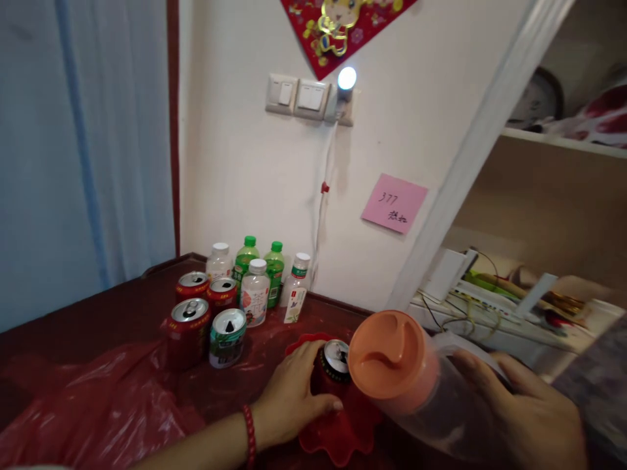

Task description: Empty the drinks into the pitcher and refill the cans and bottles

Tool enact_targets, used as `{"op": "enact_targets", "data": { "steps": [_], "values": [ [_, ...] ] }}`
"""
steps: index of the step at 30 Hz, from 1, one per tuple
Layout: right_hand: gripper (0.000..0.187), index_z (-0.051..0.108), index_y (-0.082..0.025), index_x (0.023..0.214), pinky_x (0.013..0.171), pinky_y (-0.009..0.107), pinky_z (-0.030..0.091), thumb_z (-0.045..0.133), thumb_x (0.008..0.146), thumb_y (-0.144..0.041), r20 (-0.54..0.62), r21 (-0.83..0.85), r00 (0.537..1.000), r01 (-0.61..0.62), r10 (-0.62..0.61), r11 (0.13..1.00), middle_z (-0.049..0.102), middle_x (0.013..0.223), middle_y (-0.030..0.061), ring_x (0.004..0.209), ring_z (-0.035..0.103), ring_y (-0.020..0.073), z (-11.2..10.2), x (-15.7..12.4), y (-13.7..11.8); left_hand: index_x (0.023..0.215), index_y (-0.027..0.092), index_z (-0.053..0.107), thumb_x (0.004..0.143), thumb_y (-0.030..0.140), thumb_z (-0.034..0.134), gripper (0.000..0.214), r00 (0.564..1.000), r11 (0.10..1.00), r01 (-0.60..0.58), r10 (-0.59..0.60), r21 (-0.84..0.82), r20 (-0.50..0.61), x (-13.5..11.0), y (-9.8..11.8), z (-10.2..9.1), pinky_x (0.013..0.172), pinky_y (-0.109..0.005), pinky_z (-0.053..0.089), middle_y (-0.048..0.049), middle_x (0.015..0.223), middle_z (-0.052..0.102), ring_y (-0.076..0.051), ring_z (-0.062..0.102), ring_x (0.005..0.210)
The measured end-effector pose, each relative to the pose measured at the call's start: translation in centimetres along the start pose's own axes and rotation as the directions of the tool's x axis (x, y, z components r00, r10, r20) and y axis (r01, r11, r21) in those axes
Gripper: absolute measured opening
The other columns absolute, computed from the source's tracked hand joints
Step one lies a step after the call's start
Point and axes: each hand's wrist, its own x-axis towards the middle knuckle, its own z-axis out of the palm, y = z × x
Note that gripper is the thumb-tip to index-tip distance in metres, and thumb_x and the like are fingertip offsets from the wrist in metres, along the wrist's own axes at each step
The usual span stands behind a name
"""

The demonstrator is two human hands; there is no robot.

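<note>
My left hand (296,395), with a red bead bracelet at the wrist, is closed around a dark red drink can (336,365) with an opened top. The can stands over a red scalloped dish (337,438). My right hand (531,411) grips a clear plastic pitcher (448,418) with an orange lid (389,356). The pitcher is tilted, its lid end close beside the can's top. I cannot make out any liquid flowing. Left of my left hand stand a green and white can (228,339) and a red can (189,336), both opened.
Behind the cans stand green-capped bottles (245,261) and white-capped bottles (255,294). A crumpled red plastic bag (108,398) covers the table's front left. To the right is a shelf with a white router (484,300) and cables. A lamp (347,78) is plugged into the wall.
</note>
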Motion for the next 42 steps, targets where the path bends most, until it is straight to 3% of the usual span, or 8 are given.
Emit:
{"op": "enact_targets", "data": {
  "steps": [4, 10, 14, 18, 26, 33, 42],
  "values": [
    [0.066, 0.064, -0.02, 0.059, 0.038, 0.023, 0.032, 0.074, 0.066, -0.086, 0.038, 0.089, 0.999, -0.027, 0.024, 0.996, 0.049, 0.055, 0.0004, 0.048, 0.044, 0.0171, 1.4, -0.3, -0.8, 0.139, 0.026, 0.053, 0.071, 0.038, 0.085, 0.076, 0.999, 0.998, -0.038, 0.038, -0.054, 0.003, 0.2, -0.6, 0.1, 0.109, -0.046, 0.044, -0.0104, 0.141, 0.061, -0.033, 0.056, 0.129],
    [0.072, 0.054, -0.018, 0.051, 0.041, 0.02, 0.029, 0.08, 0.065, -0.084, 0.089, 0.335, 0.995, -0.074, 0.047, 0.939, 0.042, 0.053, -0.0007, 0.05, 0.038, 0.0133, 2.2, 0.1, -0.8, 0.139, 0.025, 0.053, 0.074, 0.035, 0.081, 0.072, 0.998, 0.995, -0.059, 0.06, -0.086, 0.015, 0.9, -0.3, -0.1, 0.115, -0.052, 0.04, -0.0126, 0.146, 0.058, -0.036, 0.052, 0.135],
    [0.073, 0.056, -0.017, 0.057, 0.044, 0.02, 0.031, 0.079, 0.067, -0.086, 0.043, 0.424, 0.994, -0.106, 0.097, 0.899, 0.042, 0.056, -0.0012, 0.052, 0.038, 0.0129, 2.5, 0.5, 0.4, 0.14, 0.025, 0.052, 0.076, 0.036, 0.078, 0.07, 0.996, 0.995, -0.076, 0.079, -0.069, 0.05, 1.2, -0.1, -0.3, 0.116, -0.055, 0.038, -0.0129, 0.147, 0.057, -0.037, 0.052, 0.136],
    [0.074, 0.048, -0.019, 0.059, 0.045, 0.021, 0.034, 0.079, 0.07, -0.085, -0.053, 0.529, 0.983, -0.121, 0.174, 0.84, 0.037, 0.057, -0.0046, 0.051, 0.033, 0.0111, 2.7, 1.1, 1.9, 0.137, 0.023, 0.053, 0.076, 0.037, 0.078, 0.068, 0.996, 0.993, -0.061, 0.067, -0.103, 0.062, 1.4, -0.2, -0.4, 0.116, -0.054, 0.039, -0.0133, 0.145, 0.059, -0.037, 0.054, 0.134],
    [0.077, 0.039, -0.022, 0.058, 0.044, 0.021, 0.036, 0.082, 0.065, -0.085, -0.244, 0.639, 0.914, -0.099, 0.324, 0.763, 0.03, 0.056, -0.0071, 0.048, 0.031, 0.0094, 2.7, 2.1, 4.0, 0.131, 0.023, 0.057, 0.072, 0.042, 0.082, 0.066, 0.998, 0.972, -0.012, 0.026, -0.236, 0.056, 1.5, 0.8, -0.5, 0.112, -0.054, 0.045, -0.0122, 0.138, 0.064, -0.038, 0.056, 0.132],
    [0.077, 0.04, -0.021, 0.06, 0.042, 0.019, 0.033, 0.087, 0.061, -0.082, -0.283, 0.703, 0.869, -0.101, 0.407, 0.704, 0.032, 0.055, -0.0076, 0.047, 0.03, 0.0083, 3.1, 1.8, 6.3, 0.132, 0.025, 0.057, 0.073, 0.039, 0.081, 0.065, 0.997, 0.977, -0.058, 0.066, -0.203, 0.032, 1.2, 1.4, -0.7, 0.113, -0.053, 0.042, -0.0109, 0.137, 0.064, -0.036, 0.057, 0.13],
    [0.075, 0.039, -0.021, 0.061, 0.039, 0.019, 0.026, 0.083, 0.067, -0.081, -0.294, 0.716, 0.849, -0.109, 0.44, 0.69, 0.032, 0.053, -0.0081, 0.043, 0.027, 0.0072, 4.3, 1.2, 8.5, 0.133, 0.025, 0.057, 0.072, 0.042, 0.082, 0.068, 0.997, 0.987, -0.081, 0.08, -0.138, -0.009, 1.2, 1.0, -0.9, 0.113, -0.055, 0.042, -0.0114, 0.14, 0.062, -0.037, 0.054, 0.132]
  ]
}}
